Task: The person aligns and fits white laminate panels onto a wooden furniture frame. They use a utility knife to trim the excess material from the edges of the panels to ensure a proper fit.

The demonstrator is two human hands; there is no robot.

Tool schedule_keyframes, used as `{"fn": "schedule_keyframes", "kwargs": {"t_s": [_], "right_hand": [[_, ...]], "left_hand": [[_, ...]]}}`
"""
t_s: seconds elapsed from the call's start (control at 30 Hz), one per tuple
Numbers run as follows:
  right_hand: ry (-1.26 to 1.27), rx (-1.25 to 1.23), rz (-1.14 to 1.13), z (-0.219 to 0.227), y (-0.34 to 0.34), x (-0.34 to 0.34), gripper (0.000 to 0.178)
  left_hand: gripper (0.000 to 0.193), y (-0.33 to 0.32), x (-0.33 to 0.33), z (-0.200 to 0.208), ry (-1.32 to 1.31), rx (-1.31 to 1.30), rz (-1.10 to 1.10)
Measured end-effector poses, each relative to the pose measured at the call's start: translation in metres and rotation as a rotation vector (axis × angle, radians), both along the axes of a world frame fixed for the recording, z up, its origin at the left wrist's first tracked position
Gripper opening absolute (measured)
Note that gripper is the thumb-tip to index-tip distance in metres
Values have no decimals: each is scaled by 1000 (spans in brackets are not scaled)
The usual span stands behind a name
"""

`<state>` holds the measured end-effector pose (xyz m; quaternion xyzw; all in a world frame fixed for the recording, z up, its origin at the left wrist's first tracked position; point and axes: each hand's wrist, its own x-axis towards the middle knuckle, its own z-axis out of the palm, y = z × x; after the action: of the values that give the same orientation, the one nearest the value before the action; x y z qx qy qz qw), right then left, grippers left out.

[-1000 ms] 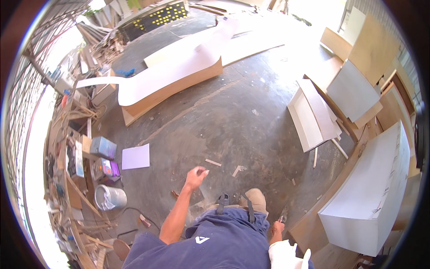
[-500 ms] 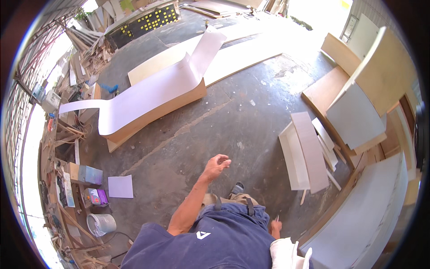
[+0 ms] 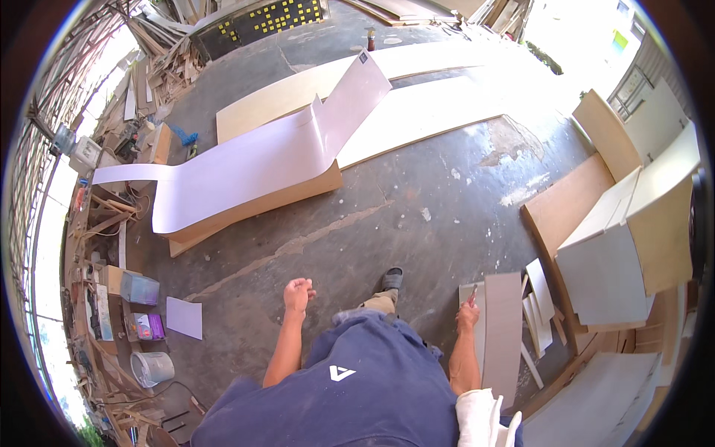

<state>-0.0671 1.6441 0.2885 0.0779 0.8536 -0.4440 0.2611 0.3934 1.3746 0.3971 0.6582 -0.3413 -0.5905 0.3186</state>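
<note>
My left hand hangs over the bare floor in front of my body, loosely curled, thumb apart from the fingers, with nothing visible in it. My right hand is closed on a small slim tool with a reddish part; its exact kind is too small to make out. That hand appears in front of a long narrow grey-brown panel piece on the right; whether it touches it I cannot tell. Ahead to the left, a large white sheet lies draped over a long wooden box form, one end curling upward.
Pale boards lie beyond the draped form. Cabinet-like wooden pieces and thin offcuts stand at the right. Along the left are a bucket, boxes and a flat white sheet. White cloth gloves hang by my right side.
My right hand has risen forward with the slim tool, and my left hand has swung back and to the left. The view has shifted, and a foot shows farther forward.
</note>
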Motion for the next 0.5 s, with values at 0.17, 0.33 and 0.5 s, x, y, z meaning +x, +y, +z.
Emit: {"fn": "schedule_keyframes", "kwargs": {"t_s": [0.17,0.33,0.5], "right_hand": [[-206,1,-209,15,-72,-61,9],[-241,-52,-376,4,-124,-164,7],[-286,-142,-355,-21,-228,-286,9]], "left_hand": [[47,-148,-171,22,-30,-228,-90],[67,-277,-356,84,-201,-497,-262],[92,-388,-494,84,-373,-532,-245]]}}
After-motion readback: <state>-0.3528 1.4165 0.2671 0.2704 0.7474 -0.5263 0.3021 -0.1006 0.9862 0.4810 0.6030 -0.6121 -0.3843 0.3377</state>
